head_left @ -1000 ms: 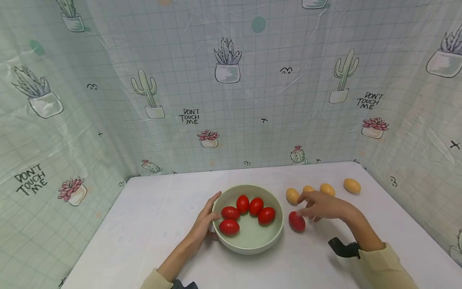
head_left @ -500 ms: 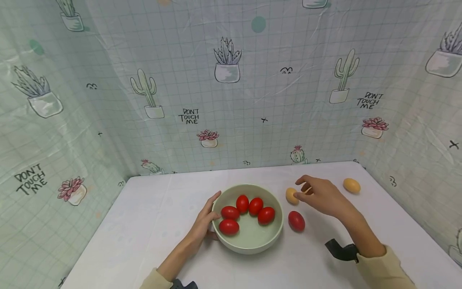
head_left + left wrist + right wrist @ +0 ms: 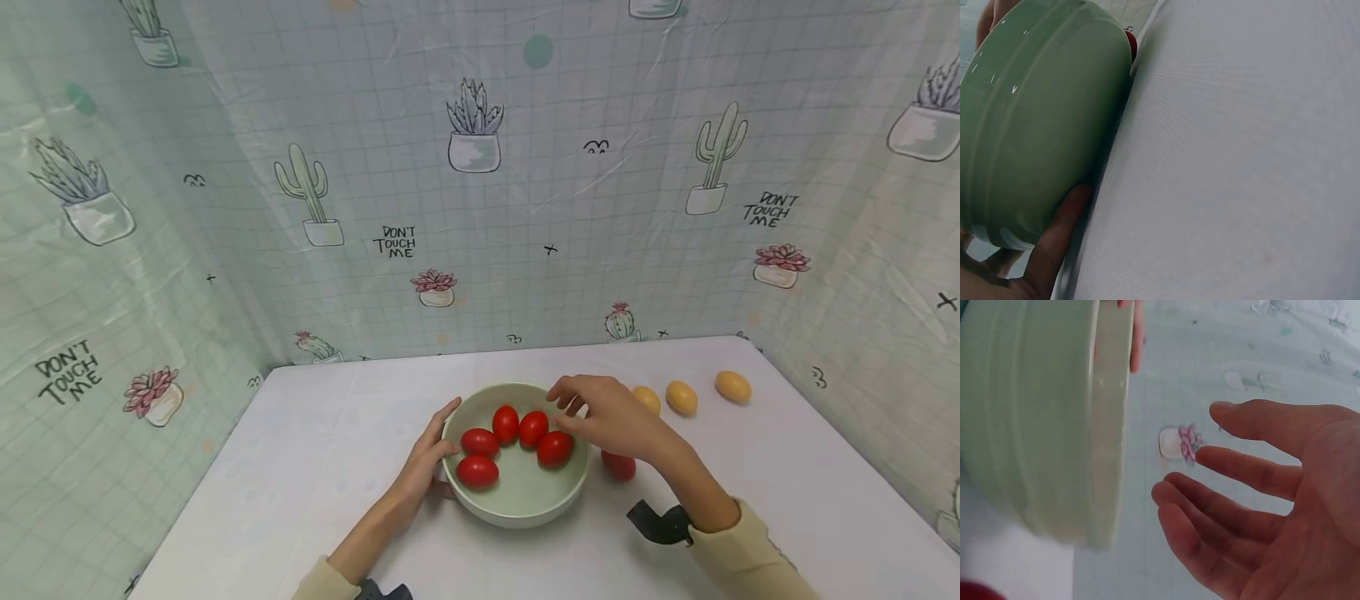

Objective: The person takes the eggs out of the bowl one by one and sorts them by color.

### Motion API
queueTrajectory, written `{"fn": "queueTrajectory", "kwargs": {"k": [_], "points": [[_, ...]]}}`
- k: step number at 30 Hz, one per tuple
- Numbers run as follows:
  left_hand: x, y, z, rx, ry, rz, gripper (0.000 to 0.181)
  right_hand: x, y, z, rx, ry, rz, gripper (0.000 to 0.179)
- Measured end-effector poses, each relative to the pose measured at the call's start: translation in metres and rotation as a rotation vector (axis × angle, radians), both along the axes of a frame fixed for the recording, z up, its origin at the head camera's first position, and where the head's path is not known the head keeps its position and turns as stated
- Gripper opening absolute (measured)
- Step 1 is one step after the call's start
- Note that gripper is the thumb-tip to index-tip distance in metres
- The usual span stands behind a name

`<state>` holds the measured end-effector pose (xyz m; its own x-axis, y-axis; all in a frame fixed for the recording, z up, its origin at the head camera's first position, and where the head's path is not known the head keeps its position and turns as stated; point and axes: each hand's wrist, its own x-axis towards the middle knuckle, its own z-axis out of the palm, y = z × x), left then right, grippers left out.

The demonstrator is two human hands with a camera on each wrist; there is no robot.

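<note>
A pale green bowl (image 3: 517,500) stands on the white table and holds several red oval cherry tomatoes (image 3: 477,472). My left hand (image 3: 416,471) grips the bowl's left side, with the thumb at the rim. In the left wrist view, one finger (image 3: 1060,240) presses low against its wall. My right hand (image 3: 603,412) hovers over the right rim, palm down in the head view. Its fingers are loosely bent with nothing between them, as the right wrist view shows. Below that hand, partly hidden by it, lies another red tomato (image 3: 618,467) on the table.
Yellow oval fruits, like small tomatoes, lie to the right: one (image 3: 647,400) beside my right hand, another (image 3: 681,398) past it and a third (image 3: 733,387) near the far right corner. A patterned curtain (image 3: 525,208) rises behind the table (image 3: 330,433).
My right hand has moved left, from over the yellow fruits to the bowl's right rim. The leftmost yellow fruit, visible before, is now out of sight. My left hand and the bowl have stayed put.
</note>
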<state>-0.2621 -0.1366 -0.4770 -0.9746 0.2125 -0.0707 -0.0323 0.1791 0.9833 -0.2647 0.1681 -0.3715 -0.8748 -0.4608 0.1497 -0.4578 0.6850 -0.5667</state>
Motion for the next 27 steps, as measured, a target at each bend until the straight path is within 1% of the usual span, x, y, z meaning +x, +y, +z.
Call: {"fn": "queueTrajectory", "kwargs": {"k": [4,9,11,13,16,18,21,27], "points": [[-0.001,0.0,0.0,0.001,0.0,-0.001,0.073,-0.001,-0.021,-0.003,-0.005,-0.046,0.07,0.026],[-0.002,0.0,-0.001,0.002,0.0,0.0,0.073,-0.001,-0.044,-0.008,-0.008,-0.063,0.154,0.029],[-0.002,-0.001,-0.001,0.003,-0.001,0.0,0.073,-0.002,-0.052,-0.011,-0.005,-0.054,0.192,0.031],[-0.001,-0.001,-0.001,0.01,-0.003,-0.002,0.073,-0.002,-0.058,-0.014,0.006,-0.026,0.235,0.032],[-0.001,-0.002,0.0,0.024,-0.009,-0.005,0.074,-0.003,-0.066,-0.02,0.026,0.008,0.277,0.032],[-0.001,-0.002,0.0,0.034,-0.014,-0.006,0.074,-0.003,-0.07,-0.024,0.036,0.027,0.293,0.031],[-0.001,-0.002,0.001,0.043,-0.018,-0.008,0.073,-0.004,-0.074,-0.029,0.043,0.017,0.298,0.031],[-0.001,-0.001,0.001,0.05,-0.014,-0.016,0.073,-0.003,-0.08,-0.036,0.062,-0.057,0.285,0.038]]}}
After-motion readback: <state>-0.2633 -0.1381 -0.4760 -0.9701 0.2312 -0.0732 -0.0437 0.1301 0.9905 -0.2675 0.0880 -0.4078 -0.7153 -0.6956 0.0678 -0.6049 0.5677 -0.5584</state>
